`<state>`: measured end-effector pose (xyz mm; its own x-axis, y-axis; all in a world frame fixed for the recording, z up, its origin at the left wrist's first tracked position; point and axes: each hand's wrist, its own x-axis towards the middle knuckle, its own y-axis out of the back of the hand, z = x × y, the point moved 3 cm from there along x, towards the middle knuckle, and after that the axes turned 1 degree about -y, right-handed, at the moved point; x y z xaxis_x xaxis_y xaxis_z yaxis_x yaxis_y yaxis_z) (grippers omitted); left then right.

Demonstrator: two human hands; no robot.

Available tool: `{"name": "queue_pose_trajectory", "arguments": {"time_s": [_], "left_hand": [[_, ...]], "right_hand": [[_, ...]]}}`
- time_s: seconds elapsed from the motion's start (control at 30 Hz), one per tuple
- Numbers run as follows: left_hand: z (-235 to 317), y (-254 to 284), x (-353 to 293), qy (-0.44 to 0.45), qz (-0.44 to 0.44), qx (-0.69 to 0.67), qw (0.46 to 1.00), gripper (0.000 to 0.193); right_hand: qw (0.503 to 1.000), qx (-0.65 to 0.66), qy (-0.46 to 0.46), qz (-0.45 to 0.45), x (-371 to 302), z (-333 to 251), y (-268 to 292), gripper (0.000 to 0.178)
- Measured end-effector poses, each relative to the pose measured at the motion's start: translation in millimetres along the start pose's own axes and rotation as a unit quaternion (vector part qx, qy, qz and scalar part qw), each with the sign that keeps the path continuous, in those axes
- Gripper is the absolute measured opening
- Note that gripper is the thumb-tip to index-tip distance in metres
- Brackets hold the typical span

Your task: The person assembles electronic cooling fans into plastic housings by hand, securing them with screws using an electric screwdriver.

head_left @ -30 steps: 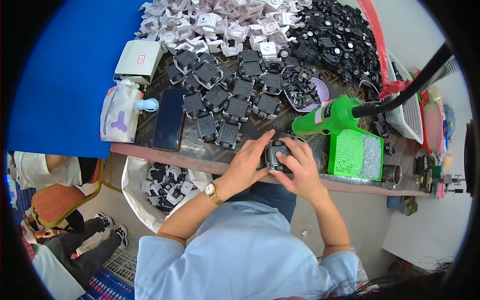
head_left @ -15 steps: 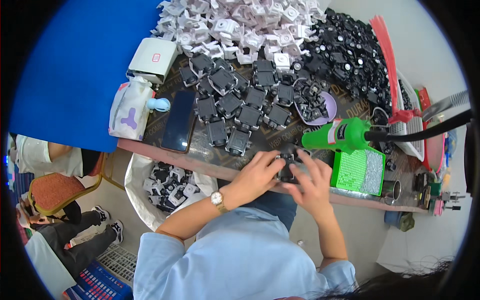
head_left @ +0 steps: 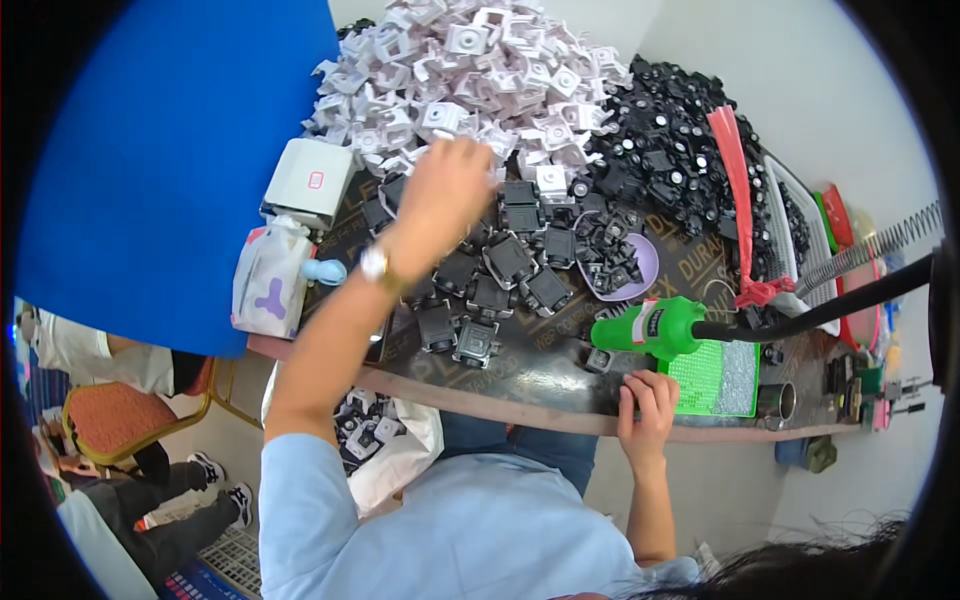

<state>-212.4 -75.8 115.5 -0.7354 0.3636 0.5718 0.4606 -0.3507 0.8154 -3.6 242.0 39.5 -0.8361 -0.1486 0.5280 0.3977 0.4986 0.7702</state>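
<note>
My left hand [head_left: 445, 195] reaches over the black housings [head_left: 510, 258] to the near edge of a heap of white plastic brackets [head_left: 470, 75]. Its fingertips are smeared and partly hidden against the white pieces. At the table's front edge rests my right hand [head_left: 650, 400], fingers curled in; what they hold, if anything, does not show. It is close to a green tray [head_left: 700, 375] of small metal pieces. A green power screwdriver [head_left: 650, 328] hangs above the tray's left corner. A small dark part [head_left: 598, 359] lies beneath the screwdriver's tip.
Small black parts [head_left: 660, 140] form a heap at the back right, near a purple bowl [head_left: 645, 270]. A white box [head_left: 312, 180] and a tissue pack [head_left: 268, 285] stand left. Below hangs a white sack [head_left: 415, 430] of parts. A metal cup [head_left: 775, 402] stands right.
My left hand has left the dark part at the table's front and moved forward to the white brackets. My right hand has drawn back to the edge, its fingers curling. The view has shifted.
</note>
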Motion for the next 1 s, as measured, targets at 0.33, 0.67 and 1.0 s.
{"name": "queue_pose_trajectory", "arguments": {"time_s": [0.33,0.67,1.0], "left_hand": [[-170,-76,58,0.142,-0.007,-0.123,0.982,0.065],[80,43,-96,0.145,-0.067,-0.507,0.847,0.060],[147,-4,-150,0.030,-0.059,-0.388,0.919,0.068]], "right_hand": [[0.998,0.062,-0.011,-0.010,6,-14,-10,0.021],[0.957,0.213,-0.162,-0.112,21,1,-36,0.043],[0.966,0.184,-0.147,-0.107,14,-2,-20,0.055]]}}
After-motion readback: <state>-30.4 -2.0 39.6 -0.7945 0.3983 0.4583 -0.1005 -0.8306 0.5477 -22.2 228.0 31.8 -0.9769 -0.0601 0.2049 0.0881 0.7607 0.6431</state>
